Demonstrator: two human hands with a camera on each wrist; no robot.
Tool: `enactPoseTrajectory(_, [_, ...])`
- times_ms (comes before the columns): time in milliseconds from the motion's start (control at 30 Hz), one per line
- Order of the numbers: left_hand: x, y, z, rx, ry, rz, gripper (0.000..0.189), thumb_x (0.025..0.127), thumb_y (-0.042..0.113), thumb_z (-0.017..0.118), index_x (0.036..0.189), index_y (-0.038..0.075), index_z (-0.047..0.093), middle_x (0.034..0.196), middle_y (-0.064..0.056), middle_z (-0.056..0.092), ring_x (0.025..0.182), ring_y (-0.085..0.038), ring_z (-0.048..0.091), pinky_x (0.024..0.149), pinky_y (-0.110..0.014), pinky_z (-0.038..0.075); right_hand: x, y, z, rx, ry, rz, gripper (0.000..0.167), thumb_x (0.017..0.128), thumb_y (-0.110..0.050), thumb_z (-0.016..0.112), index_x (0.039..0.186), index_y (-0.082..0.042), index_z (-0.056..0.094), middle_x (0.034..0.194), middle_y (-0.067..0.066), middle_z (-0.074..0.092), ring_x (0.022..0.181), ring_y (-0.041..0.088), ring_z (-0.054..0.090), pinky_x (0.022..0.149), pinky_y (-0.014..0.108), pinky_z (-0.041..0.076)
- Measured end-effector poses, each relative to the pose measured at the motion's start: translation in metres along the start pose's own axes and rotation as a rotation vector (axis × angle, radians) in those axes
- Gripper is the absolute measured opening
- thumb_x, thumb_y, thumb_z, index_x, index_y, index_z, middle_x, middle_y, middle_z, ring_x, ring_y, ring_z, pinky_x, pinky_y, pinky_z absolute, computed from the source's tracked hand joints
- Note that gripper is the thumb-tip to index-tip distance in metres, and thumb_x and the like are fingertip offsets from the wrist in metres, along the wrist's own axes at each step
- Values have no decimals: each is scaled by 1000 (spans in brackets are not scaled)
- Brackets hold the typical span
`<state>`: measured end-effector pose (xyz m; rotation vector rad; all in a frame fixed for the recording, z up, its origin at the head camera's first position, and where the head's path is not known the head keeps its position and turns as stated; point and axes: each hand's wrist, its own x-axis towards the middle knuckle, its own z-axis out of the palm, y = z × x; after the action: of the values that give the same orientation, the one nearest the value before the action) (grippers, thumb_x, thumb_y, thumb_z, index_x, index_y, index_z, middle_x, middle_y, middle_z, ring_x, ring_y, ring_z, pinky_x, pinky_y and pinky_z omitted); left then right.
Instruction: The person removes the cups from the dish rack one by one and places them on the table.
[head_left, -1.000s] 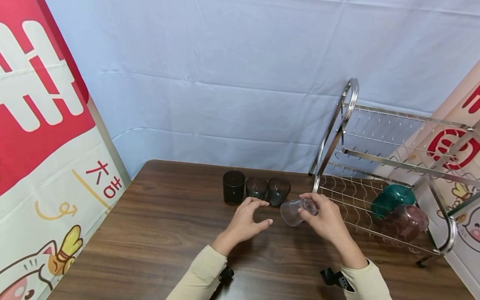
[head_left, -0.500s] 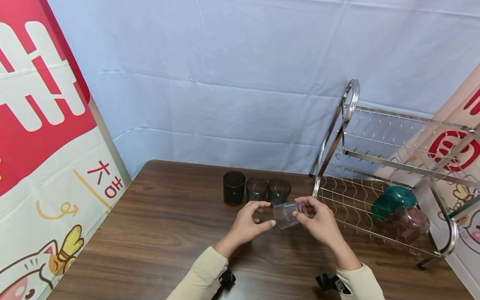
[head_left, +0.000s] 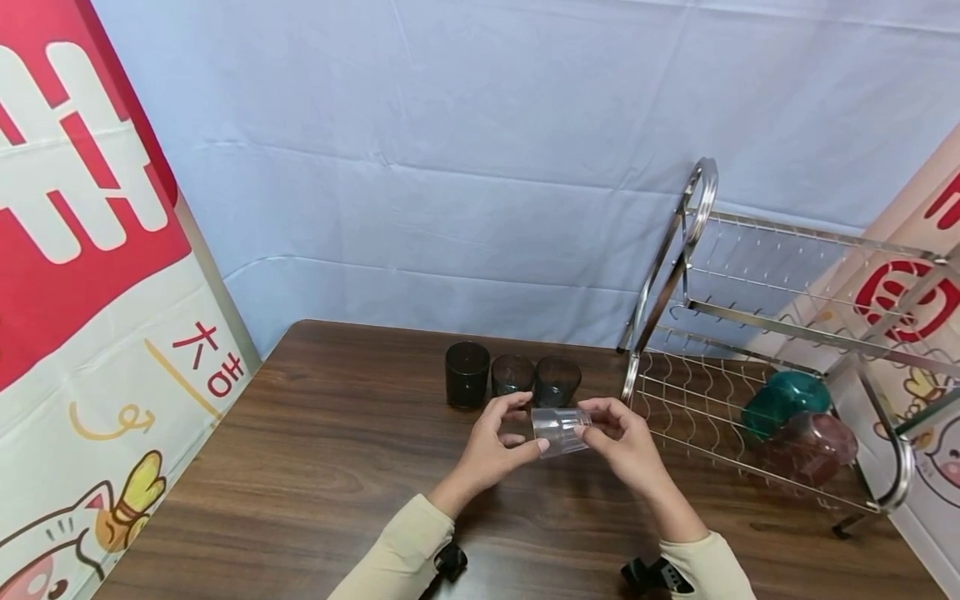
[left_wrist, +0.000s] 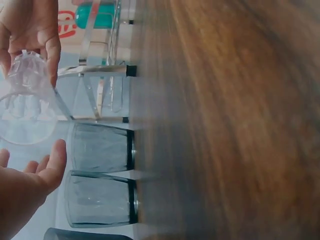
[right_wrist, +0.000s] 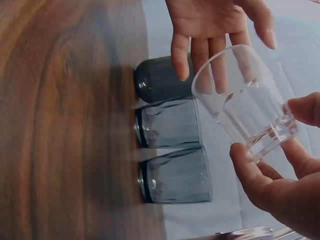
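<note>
My right hand (head_left: 628,442) pinches a clear glass (head_left: 558,430) near its base, between thumb and fingers. The glass lies tilted on its side in the air, its mouth facing my left hand (head_left: 491,442). That left hand has its fingers spread and loosely bent around the mouth end. In the right wrist view, the left fingers (right_wrist: 205,55) show behind the rim of the clear glass (right_wrist: 245,95), with the thumb apart from it. Beyond the hands stand two smoky grey glasses (head_left: 558,382) and a darker black glass (head_left: 467,375), side by side in a row.
A two-tier metal dish rack (head_left: 705,317) stands on the right of the wooden table (head_left: 322,442). On its lower tier rest a teal glass (head_left: 795,398) and a pinkish glass (head_left: 813,446). A pale blue cloth (head_left: 450,167) hangs behind the table.
The right hand has carried the clear glass leftward, bringing its mouth up to the left hand. The left hand has stayed nearly in place. The standing glasses have not moved.
</note>
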<state>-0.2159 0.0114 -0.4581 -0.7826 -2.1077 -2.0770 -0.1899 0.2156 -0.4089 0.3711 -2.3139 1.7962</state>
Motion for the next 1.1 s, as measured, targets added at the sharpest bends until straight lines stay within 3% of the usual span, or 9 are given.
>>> enactPoseTrajectory(233, [-2, 19, 0, -168, 3, 11, 57, 79, -1, 68, 131, 0, 44, 128, -15, 42, 111, -41, 44, 80, -49, 47, 1, 4, 7, 137, 15, 61, 29, 83, 8, 60, 111, 14, 52, 93, 17, 55, 75, 11, 59, 64, 25, 50])
enactPoseTrajectory(333, [-2, 30, -1, -186, -1, 31, 54, 79, -2, 66, 129, -6, 44, 126, -17, 43, 108, -41, 45, 79, -47, 48, 0, 6, 9, 206, -1, 77, 30, 84, 8, 59, 111, 16, 48, 90, 14, 54, 75, 11, 58, 64, 26, 50])
enactPoseTrajectory(567, [-1, 34, -1, -193, -3, 57, 42, 79, -6, 65, 118, -10, 51, 111, -24, 49, 97, -39, 48, 70, -32, 52, -2, 6, 12, 322, -54, 80, 33, 86, 8, 56, 113, 19, 42, 91, 10, 54, 78, 12, 57, 67, 26, 51])
enactPoseTrajectory(700, [-1, 32, -2, -186, -8, 58, 41, 79, -6, 66, 117, -11, 51, 110, -23, 49, 96, -39, 48, 69, -30, 51, -2, 5, 12, 306, -65, 72, 33, 87, 7, 55, 114, 19, 41, 92, 12, 54, 79, 12, 57, 68, 26, 51])
enactPoseTrajectory(933, [-4, 39, -6, -124, 20, 63, 43, 76, -6, 71, 116, -9, 54, 111, -25, 48, 99, -46, 48, 70, -42, 51, -5, -8, 6, 102, -66, 36, 35, 88, 1, 59, 120, 10, 48, 115, 27, 54, 96, 15, 56, 76, 24, 47])
enactPoseTrajectory(1100, [-4, 41, -8, -93, 27, 60, 43, 77, -4, 72, 116, -8, 55, 109, -25, 49, 99, -48, 47, 69, -40, 52, -4, -9, 2, 25, -78, 17, 36, 88, -1, 61, 120, 10, 49, 114, 26, 55, 101, 22, 55, 78, 24, 46])
